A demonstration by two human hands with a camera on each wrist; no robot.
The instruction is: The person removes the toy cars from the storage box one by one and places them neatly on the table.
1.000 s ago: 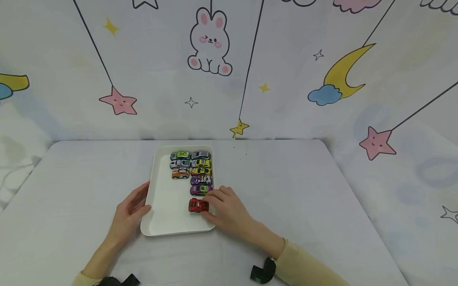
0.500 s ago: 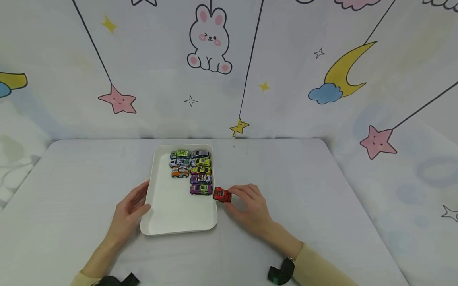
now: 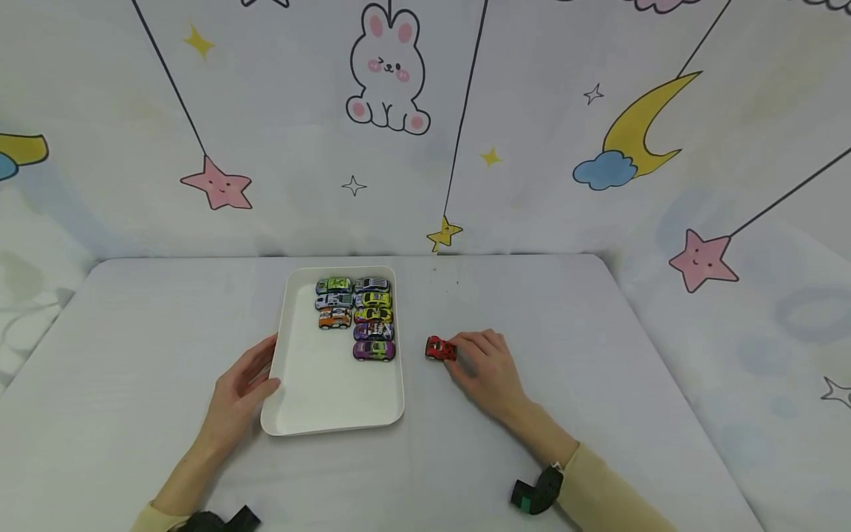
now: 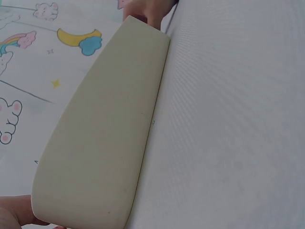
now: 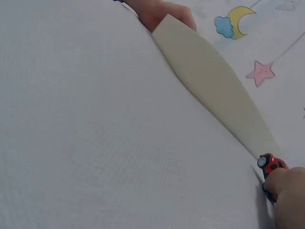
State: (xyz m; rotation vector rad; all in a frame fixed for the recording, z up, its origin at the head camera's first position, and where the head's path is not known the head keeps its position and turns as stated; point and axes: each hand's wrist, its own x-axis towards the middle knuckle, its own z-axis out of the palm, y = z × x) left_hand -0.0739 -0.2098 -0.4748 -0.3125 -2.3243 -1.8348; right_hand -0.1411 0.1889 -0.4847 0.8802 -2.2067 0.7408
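A red toy car is right of the white tray, apart from its wall. My right hand pinches the car's right end between thumb and fingers; the right wrist view shows the car with a fingertip over part of it. Whether its wheels touch the table, I cannot tell. At the tray's left side, my left hand holds the wall, thumb at the rim and fingers along the outside. The tray's outer wall fills much of the left wrist view and hides most of those fingers.
Several toy cars stand in two columns in the tray's far half, among them an orange one and a purple-green one. White cloth covers the table. Behind it rises a printed backdrop.
My right hand has carried the red car out of the tray's near right part, over the right rim, then farther right and slightly away. The left hand and the tray stay put.
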